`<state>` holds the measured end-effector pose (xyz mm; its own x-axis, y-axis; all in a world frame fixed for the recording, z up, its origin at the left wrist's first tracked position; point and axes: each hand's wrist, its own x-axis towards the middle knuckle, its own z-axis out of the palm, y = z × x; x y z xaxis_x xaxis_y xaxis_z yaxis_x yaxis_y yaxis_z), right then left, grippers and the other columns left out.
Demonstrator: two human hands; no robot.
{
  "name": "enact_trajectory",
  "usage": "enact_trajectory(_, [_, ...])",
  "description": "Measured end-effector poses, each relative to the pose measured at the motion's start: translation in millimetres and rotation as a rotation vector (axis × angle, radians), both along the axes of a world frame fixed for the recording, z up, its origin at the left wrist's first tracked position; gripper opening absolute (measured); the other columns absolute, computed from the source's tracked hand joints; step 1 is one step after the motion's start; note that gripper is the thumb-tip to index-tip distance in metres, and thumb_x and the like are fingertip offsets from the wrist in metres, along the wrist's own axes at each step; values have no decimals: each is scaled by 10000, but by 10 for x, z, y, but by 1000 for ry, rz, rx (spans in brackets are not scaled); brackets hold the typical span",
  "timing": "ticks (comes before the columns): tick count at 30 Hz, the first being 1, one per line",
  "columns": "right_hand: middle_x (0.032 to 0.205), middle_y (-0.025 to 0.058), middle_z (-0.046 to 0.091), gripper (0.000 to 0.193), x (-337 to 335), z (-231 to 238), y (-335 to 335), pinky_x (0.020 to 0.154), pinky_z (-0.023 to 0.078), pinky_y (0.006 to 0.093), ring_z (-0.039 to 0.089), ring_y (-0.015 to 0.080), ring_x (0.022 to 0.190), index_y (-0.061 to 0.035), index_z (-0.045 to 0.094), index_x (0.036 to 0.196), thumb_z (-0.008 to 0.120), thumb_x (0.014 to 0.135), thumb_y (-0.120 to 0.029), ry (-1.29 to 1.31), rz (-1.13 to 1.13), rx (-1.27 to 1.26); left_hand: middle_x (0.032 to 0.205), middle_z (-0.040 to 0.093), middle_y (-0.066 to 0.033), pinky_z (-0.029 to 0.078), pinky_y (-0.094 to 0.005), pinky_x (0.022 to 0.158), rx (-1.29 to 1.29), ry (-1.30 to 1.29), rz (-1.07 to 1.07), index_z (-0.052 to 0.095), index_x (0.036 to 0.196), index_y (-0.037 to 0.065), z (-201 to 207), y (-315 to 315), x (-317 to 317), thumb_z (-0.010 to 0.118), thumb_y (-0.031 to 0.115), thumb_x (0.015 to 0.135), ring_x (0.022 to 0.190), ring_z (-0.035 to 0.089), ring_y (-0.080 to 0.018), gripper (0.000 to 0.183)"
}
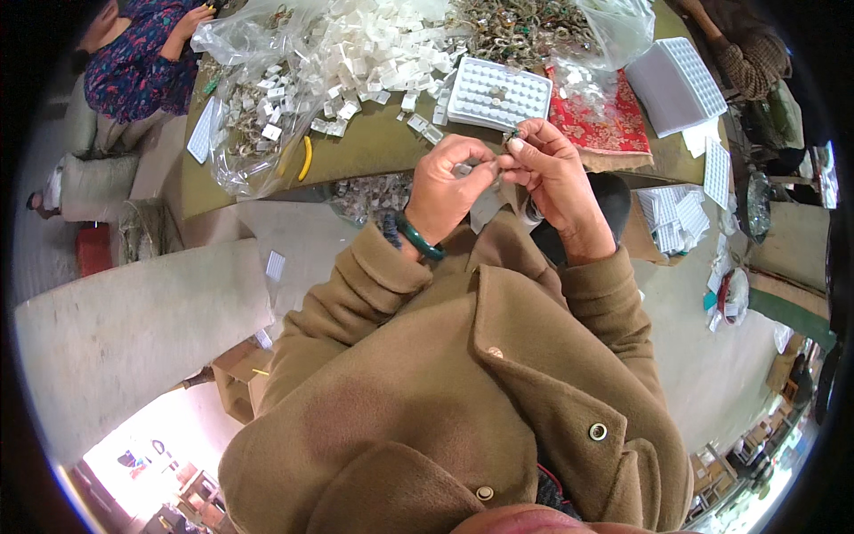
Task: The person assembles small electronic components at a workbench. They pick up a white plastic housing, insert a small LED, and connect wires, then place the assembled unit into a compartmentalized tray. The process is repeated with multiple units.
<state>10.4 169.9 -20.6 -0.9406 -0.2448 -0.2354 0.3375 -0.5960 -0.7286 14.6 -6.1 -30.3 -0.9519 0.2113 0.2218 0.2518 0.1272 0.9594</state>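
My left hand and my right hand meet just over the near edge of the table. The right thumb and fingers pinch a small dark piece, too small to name. Against it, the left thumb and forefinger are pressed together; what they hold, if anything, is hidden. Just beyond the hands lies a white tray with rows of round pockets and a few small round pieces on it. A heap of small white plastic boxes spreads to its left.
Behind the tray is a pile of small wiry parts. A red patterned cloth lies right of it, beside stacked white trays. At left are a clear plastic bag and a yellow curved strip. People sit on both sides.
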Motion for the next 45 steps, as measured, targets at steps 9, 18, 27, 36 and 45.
enact_trajectory(9, [834,10,601,69,28,-232,-23,558,475,206,586,82,670,-84,553,1006,585,945,-83,11,18,57,889,651,-50,509,-302,712,-439,12,231,710,1036,108,-117,-632,-299,699,89,807,787,633,-186,230])
enact_trajectory(18, [760,-49,543,70,86,-299,-271,620,384,201,505,45,700,-70,561,899,618,873,-38,104,96,183,970,589,-62,495,-323,662,-682,326,196,658,1018,92,-206,-676,-425,713,90,775,740,595,-214,250])
enact_trajectory(27, [760,-30,573,61,-113,-35,-392,609,396,195,521,43,700,-43,589,907,625,858,-44,204,28,212,846,619,15,437,-187,653,37,-202,10,644,1054,25,15,-726,-187,646,113,899,728,533,-42,178])
enact_trajectory(36, [733,-32,556,74,70,-68,-345,615,401,207,507,60,653,-56,580,865,624,864,-116,26,398,457,760,590,42,346,-164,533,158,-579,-189,657,987,41,-198,-583,113,641,202,894,633,472,-19,186])
enact_trajectory(45, [696,-29,510,88,267,-286,-388,700,490,274,509,78,615,-58,565,905,581,943,-136,-173,176,-56,939,602,18,398,-135,510,617,-783,-314,574,1220,17,-145,-632,240,676,170,911,707,523,-20,359])
